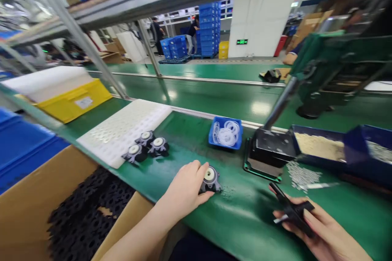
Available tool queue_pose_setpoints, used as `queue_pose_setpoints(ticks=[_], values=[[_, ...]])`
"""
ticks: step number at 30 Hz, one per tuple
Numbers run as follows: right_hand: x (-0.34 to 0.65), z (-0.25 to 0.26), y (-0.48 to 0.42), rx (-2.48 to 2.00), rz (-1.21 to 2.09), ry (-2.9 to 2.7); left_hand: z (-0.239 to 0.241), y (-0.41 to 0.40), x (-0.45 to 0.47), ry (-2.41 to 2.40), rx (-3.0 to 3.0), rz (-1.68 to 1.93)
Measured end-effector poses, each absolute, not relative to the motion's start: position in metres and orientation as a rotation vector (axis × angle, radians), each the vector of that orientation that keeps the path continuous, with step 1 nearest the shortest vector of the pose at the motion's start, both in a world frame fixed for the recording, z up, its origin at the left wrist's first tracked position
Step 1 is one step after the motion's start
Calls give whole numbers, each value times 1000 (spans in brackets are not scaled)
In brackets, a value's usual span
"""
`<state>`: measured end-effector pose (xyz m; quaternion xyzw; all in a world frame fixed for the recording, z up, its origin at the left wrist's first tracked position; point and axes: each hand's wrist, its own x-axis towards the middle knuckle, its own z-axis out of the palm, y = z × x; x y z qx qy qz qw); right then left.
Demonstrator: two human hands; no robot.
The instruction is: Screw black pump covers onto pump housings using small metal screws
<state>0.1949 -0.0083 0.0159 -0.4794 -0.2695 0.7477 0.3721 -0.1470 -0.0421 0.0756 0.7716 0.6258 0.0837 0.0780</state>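
My left hand (188,183) is closed around a black round housing with a cream disc (210,174) in its middle, which rests on the green bench top. At the lower right, my right hand (324,226) grips a black cross-shaped part (292,210) above the bench. A small pale tip pokes out below that part; what it belongs to I cannot tell. To the left of my left hand stand several similar black housings (158,143), some at the edge of a white perforated sheet (125,126). A blue bin of white rings (227,133) lies beyond my left hand.
A green bench press (269,147) on a black base stands at the right. Beside it are a pile of small metal pins (303,175) and dark blue bins (320,147). A cardboard box (27,204) of black parts is at the lower left, a yellow bin (76,100) behind.
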Motion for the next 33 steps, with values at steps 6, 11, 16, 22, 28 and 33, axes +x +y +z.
queue_pose_setpoints(ticks=[6,11,16,22,28,33], values=[[180,69,7,-1026,1781,-910,53,-5,-73,1169,2223,486],[178,70,22,-999,1712,-991,22,2,-37,981,1985,635],[169,63,25,-1071,1712,-1053,6,-7,-28,995,1781,752],[163,61,22,-1135,1568,-1220,3,-7,-29,996,1832,758],[169,68,6,-1165,1141,-1732,-1,-9,-30,1009,1853,754],[167,57,-1,-1245,1048,-1866,-1,-8,-29,939,1932,868]])
